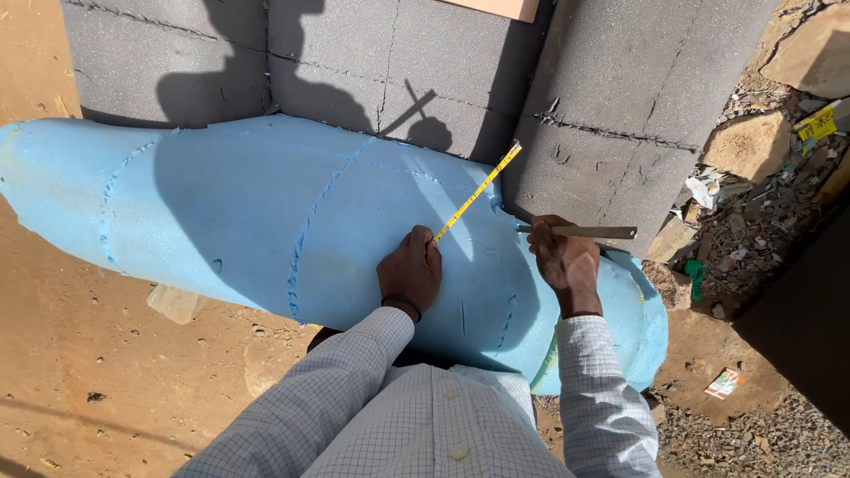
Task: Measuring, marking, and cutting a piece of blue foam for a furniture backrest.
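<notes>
Lying on the sandy ground, the big blue foam roll (266, 212) stretches left to right. The left hand (409, 270) pinches a yellow tape measure (474, 195) slanting up-right across it. The right hand (567, 261) grips a flat metal ruler (584, 232) pointing right. A small red-and-white packet (724, 383) lies on the dirt, lower right.

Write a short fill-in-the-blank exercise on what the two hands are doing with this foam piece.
1. The left hand pins a ______ measuring tape against the foam.
2. The right hand holds a flat metal ______.
3. Both hands rest on a large foam piece coloured ______.
4. Behind the foam stand grey ______.

Missing words: yellow; ruler; blue; blocks
</notes>
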